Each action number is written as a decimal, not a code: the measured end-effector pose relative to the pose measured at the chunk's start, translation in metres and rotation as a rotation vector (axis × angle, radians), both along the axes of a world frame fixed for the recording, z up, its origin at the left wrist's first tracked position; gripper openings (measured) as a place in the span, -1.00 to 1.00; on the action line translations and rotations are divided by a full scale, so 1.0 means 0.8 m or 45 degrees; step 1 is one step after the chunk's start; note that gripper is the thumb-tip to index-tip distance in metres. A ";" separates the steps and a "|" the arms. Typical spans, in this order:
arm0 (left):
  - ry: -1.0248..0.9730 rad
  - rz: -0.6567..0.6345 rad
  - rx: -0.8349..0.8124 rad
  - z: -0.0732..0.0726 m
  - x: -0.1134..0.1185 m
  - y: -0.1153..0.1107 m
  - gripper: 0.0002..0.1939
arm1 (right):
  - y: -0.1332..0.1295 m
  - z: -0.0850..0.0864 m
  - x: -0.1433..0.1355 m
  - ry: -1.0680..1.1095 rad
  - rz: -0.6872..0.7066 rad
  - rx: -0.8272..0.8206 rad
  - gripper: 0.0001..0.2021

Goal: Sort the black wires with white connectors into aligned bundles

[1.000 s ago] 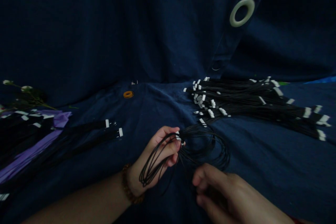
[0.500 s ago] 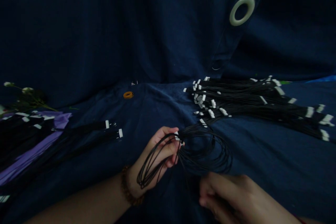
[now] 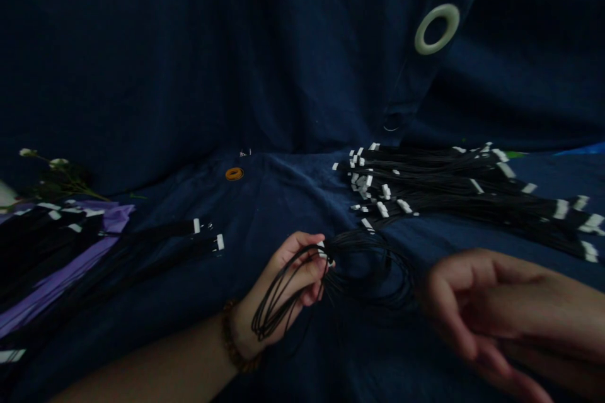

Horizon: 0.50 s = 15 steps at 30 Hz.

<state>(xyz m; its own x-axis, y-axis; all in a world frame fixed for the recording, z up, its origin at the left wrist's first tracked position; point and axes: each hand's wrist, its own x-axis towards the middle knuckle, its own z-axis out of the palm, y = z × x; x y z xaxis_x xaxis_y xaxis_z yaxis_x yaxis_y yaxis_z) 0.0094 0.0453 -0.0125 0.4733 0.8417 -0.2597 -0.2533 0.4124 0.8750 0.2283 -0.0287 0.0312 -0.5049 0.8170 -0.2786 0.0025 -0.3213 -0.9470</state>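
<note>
My left hand (image 3: 297, 271) pinches a coiled black cable (image 3: 401, 264) at its gathered middle, where a white connector shows between thumb and fingers. Loops of the cable spread out to both sides, some lying across the wrist with its brown bead bracelet. My right hand (image 3: 501, 302) is to the right of the coil, palm partly turned up, fingers loosely bent and apart, with nothing visible in it. Whether its fingertips touch the outer loops cannot be told.
Beyond the coil, a pile of black cables (image 3: 439, 182) with white connectors lies on the dark blue cloth. At left are more black cables (image 3: 161, 230), purple wrapping (image 3: 66, 271) and white flowers (image 3: 59, 164). Orange rings (image 3: 234, 174) lie at the back.
My right hand has moved right and up, away from below the coil, and its closed fingers have opened. My left hand still grips the coil in nearly the same place.
</note>
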 end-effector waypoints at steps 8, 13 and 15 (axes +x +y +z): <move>0.037 -0.031 -0.020 0.008 -0.002 -0.001 -0.72 | 0.044 0.024 0.032 0.192 -0.970 0.710 -0.84; -0.013 -0.178 0.138 -0.011 -0.003 0.004 -0.73 | 0.031 0.021 0.017 0.182 -0.982 0.791 -0.82; -0.075 -0.215 0.213 -0.022 -0.001 0.004 -0.69 | 0.012 0.011 0.004 -0.255 -0.754 0.961 -0.69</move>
